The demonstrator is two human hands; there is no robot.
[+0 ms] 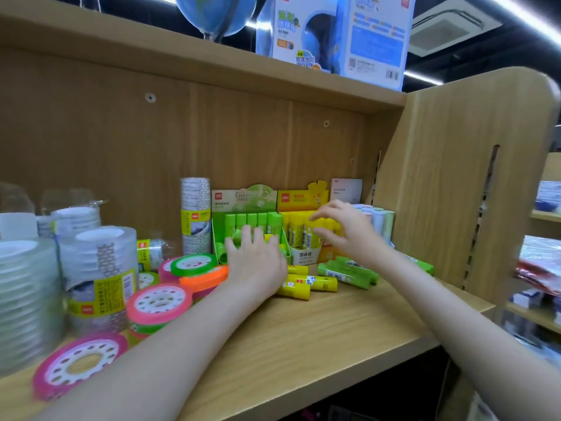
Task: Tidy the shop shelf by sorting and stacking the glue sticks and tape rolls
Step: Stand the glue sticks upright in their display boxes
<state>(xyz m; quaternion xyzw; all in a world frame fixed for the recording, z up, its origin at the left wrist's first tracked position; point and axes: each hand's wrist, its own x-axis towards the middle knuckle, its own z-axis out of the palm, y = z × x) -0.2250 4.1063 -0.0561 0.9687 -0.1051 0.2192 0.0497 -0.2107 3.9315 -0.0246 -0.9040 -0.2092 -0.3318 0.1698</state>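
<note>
Blurred pink tape roll (79, 364) foreground; left hand (256, 262) hides green glue sticks (252, 223), both hands' fingers spread.

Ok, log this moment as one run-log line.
left hand: open, at green glue box | right hand: open, over yellow glue box | loose yellow sticks: on shelf

Stationery shop, wooden display shelf (303, 323), boxed glue sticks (299, 229), stacked tape rolls (195, 214)
</note>
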